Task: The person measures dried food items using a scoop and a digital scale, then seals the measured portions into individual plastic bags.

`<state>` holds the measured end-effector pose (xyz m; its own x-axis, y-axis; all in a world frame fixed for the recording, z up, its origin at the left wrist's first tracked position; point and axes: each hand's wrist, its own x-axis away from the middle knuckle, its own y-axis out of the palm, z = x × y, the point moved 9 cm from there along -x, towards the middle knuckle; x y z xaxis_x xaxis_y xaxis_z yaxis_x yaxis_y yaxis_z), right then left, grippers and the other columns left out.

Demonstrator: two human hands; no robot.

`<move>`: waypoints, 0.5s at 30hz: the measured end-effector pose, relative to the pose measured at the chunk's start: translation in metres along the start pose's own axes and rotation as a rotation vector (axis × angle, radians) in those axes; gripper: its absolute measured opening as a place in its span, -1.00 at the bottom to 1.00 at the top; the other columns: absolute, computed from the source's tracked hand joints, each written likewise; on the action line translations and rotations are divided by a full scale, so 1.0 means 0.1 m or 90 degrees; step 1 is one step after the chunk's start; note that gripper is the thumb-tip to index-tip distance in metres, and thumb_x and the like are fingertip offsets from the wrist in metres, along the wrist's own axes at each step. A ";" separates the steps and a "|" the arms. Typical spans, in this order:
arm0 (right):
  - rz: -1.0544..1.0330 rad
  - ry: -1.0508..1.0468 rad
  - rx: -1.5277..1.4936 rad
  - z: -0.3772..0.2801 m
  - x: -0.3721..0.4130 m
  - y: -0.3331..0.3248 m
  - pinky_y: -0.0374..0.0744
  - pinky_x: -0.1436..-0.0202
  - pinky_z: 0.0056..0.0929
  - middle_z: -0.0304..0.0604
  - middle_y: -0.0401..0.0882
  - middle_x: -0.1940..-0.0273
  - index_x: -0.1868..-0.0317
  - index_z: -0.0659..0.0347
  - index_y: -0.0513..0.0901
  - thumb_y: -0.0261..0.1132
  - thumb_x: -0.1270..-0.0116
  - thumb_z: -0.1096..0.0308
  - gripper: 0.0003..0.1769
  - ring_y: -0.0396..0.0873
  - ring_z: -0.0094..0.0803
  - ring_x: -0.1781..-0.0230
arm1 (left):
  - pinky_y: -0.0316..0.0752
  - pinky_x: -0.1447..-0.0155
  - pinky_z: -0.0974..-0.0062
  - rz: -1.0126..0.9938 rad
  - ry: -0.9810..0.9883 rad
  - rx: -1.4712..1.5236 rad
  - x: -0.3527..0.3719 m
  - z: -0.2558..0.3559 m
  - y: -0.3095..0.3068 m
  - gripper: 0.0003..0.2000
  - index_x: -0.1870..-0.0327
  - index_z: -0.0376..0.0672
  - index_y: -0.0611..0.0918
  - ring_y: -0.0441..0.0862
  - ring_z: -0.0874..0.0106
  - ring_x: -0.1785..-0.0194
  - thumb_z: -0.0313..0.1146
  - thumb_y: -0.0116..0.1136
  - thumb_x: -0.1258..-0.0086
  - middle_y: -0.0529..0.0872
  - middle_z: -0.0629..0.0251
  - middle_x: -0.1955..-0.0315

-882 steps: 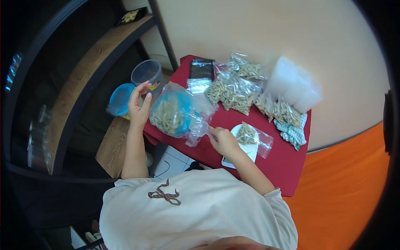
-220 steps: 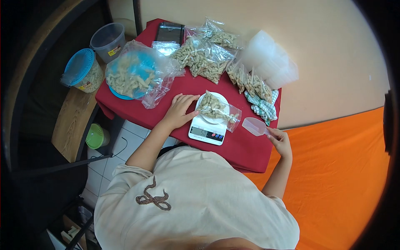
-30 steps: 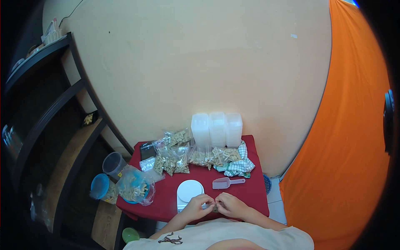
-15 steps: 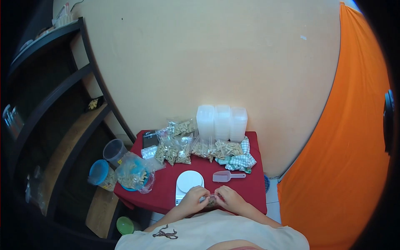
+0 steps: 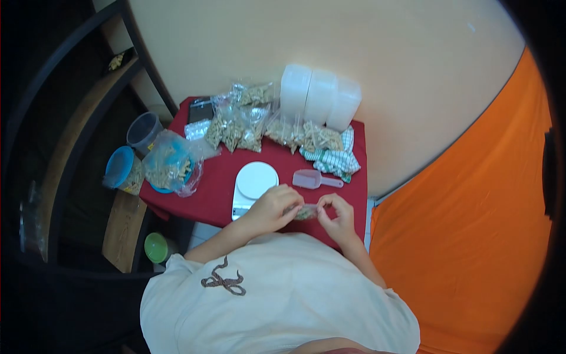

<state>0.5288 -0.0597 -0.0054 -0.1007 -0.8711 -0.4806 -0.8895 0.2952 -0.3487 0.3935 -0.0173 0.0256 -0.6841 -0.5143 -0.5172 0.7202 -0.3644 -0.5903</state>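
Two hands pinch a small filled bag (image 5: 306, 212) between them above the near edge of a red-covered table (image 5: 209, 200).
At left, the big bag (image 5: 168, 165) on a blue plate (image 5: 162, 190) could slide off if its loose plastic snagged; the white scale (image 5: 257, 180) could shift under a bump from the left hand (image 5: 275, 207), clamped on the small bag's left end. The right hand (image 5: 337, 218) grips the other; a slip could tip the bag, spilling pieces if its mouth is open, which is too small to tell. The clear tub's (image 5: 143, 133) yellow label (image 5: 151, 145), the shirt's brown emblem (image 5: 224, 283) and the scale's display (image 5: 240, 213) offer no legible wording.
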 end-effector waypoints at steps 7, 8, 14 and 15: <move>0.009 -0.035 0.046 -0.18 0.00 0.02 0.47 0.25 -0.36 -0.10 0.46 0.45 0.37 0.29 0.45 0.23 0.02 0.63 -0.82 0.48 -0.22 0.42 | 0.43 0.22 0.35 -0.010 -0.020 0.013 -0.03 -0.02 -0.03 -0.88 0.35 -0.25 0.59 0.55 0.25 0.31 -0.48 0.19 -0.08 0.60 0.19 0.43; 0.000 -0.063 0.068 -0.23 0.00 0.05 0.47 0.25 -0.32 -0.09 0.45 0.44 0.37 0.29 0.43 0.23 0.03 0.62 -0.81 0.47 -0.19 0.41 | 0.44 0.24 0.39 -0.030 -0.041 0.031 -0.03 -0.04 0.00 -0.89 0.36 -0.25 0.59 0.55 0.28 0.32 -0.51 0.20 -0.08 0.60 0.20 0.44; -0.037 -0.125 0.143 -0.37 0.04 0.19 0.45 0.25 -0.26 -0.07 0.43 0.42 0.37 0.28 0.40 0.26 0.04 0.58 -0.78 0.44 -0.13 0.37 | 0.43 0.24 0.42 -0.093 -0.073 0.091 -0.03 -0.10 0.13 -0.89 0.38 -0.24 0.59 0.56 0.32 0.32 -0.53 0.20 -0.04 0.61 0.23 0.45; -0.041 -0.124 0.147 -0.37 0.05 0.20 0.45 0.24 -0.26 -0.07 0.43 0.42 0.37 0.28 0.41 0.27 0.04 0.57 -0.78 0.44 -0.13 0.37 | 0.43 0.23 0.41 -0.096 -0.056 0.088 -0.04 -0.09 0.14 -0.89 0.39 -0.24 0.58 0.56 0.31 0.31 -0.53 0.20 -0.04 0.61 0.23 0.44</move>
<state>0.4938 -0.0722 0.0151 0.0607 -0.8058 -0.5890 -0.7639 0.3423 -0.5470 0.4054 -0.0138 0.0137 -0.7771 -0.5090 -0.3703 0.6236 -0.5427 -0.5627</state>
